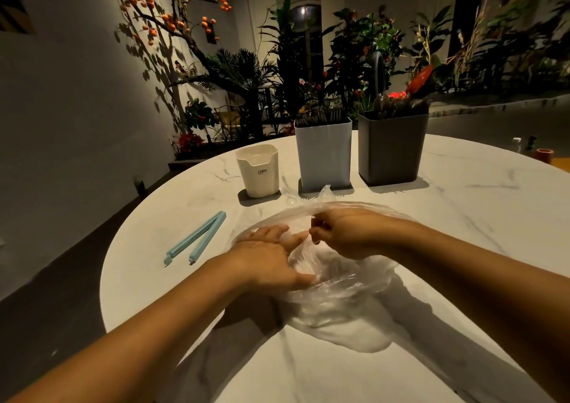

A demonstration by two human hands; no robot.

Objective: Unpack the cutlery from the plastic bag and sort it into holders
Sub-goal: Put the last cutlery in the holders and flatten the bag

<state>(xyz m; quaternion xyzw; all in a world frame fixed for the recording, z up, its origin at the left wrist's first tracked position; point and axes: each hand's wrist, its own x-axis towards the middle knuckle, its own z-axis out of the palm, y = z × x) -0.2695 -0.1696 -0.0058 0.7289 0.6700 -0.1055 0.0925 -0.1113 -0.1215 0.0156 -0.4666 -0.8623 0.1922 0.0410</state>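
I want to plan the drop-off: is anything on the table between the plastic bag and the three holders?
Almost nothing. A clear plastic spoon lies just past the plastic bag, before the cream holder and white holder. The way to the grey holder looks bare. The blue bag clip lies off to the left.

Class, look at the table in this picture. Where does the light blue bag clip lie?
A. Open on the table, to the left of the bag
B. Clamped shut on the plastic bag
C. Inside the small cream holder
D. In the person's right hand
A: the light blue bag clip lies spread open on the table, left of the plastic bag and apart from both hands.
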